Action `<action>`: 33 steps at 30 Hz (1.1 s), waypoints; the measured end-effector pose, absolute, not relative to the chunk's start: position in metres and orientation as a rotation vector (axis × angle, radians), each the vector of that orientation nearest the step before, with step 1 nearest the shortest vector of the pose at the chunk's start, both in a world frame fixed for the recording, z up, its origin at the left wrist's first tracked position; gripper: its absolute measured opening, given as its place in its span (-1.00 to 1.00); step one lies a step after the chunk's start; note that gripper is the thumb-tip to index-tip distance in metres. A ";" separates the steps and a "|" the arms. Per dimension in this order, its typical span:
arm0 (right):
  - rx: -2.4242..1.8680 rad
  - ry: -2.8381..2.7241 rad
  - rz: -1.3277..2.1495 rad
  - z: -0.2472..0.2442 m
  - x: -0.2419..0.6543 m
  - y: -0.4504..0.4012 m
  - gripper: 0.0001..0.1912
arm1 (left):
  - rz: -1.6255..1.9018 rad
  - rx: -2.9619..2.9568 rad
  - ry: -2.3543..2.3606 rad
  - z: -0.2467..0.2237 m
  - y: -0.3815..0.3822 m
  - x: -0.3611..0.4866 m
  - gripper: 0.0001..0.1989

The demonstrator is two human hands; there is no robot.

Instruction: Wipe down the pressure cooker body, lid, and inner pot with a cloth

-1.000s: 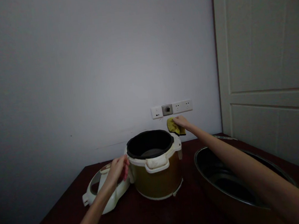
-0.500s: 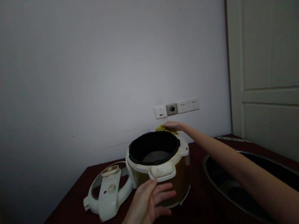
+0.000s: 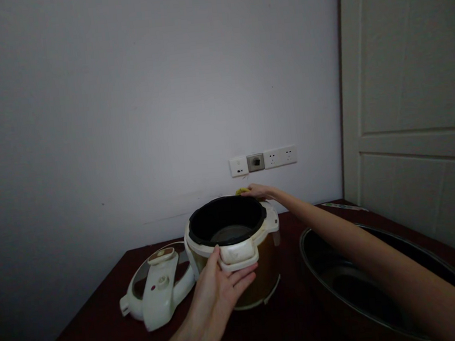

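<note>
A pressure cooker body (image 3: 261, 269), gold-brown with a white rim and a black inner pot (image 3: 233, 229), stands on the dark red table. My left hand (image 3: 218, 284) is at its front handle (image 3: 239, 254), thumb on top and fingers beneath, gripping it. At the far right side of the cooker, my right hand (image 3: 258, 191) is closed on a yellow cloth (image 3: 242, 191), its fingers partly hidden behind the rim. The white lid (image 3: 159, 295) lies open to the left of the body.
A large dark basin (image 3: 344, 298) stands at the right, under my right forearm. Wall sockets (image 3: 272, 158) are behind the cooker. A pale panelled door (image 3: 421, 173) is at the right. A thin patterned strip (image 3: 346, 207) lies at the table's back edge.
My left hand has moved up from below the front handle and taken hold of it. My right hand, with the yellow cloth, has shifted slightly behind the rim. The view has turned slightly right.
</note>
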State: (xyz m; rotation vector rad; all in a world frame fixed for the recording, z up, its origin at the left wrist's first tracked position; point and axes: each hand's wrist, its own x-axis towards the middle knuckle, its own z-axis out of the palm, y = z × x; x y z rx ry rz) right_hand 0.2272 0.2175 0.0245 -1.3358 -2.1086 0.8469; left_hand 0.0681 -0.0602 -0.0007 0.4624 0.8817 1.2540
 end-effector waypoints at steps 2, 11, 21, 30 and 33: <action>-1.366 -2.150 0.795 0.027 0.227 0.217 -0.68 | 1.236 0.450 0.898 0.002 -0.058 0.068 -0.38; -1.547 -2.259 0.610 0.031 0.234 0.215 -0.70 | 1.297 0.519 0.800 -0.001 -0.055 0.061 -0.40; -1.709 -2.179 0.487 0.023 0.258 0.190 -0.66 | 1.258 0.744 0.962 0.031 -0.038 0.019 -0.38; -1.749 -2.101 0.336 0.024 0.262 0.167 -0.66 | 1.205 0.801 0.993 0.021 -0.022 -0.008 -0.39; -1.738 -2.074 0.274 0.023 0.262 0.162 -0.66 | 1.219 0.825 0.999 0.014 -0.013 -0.018 -0.43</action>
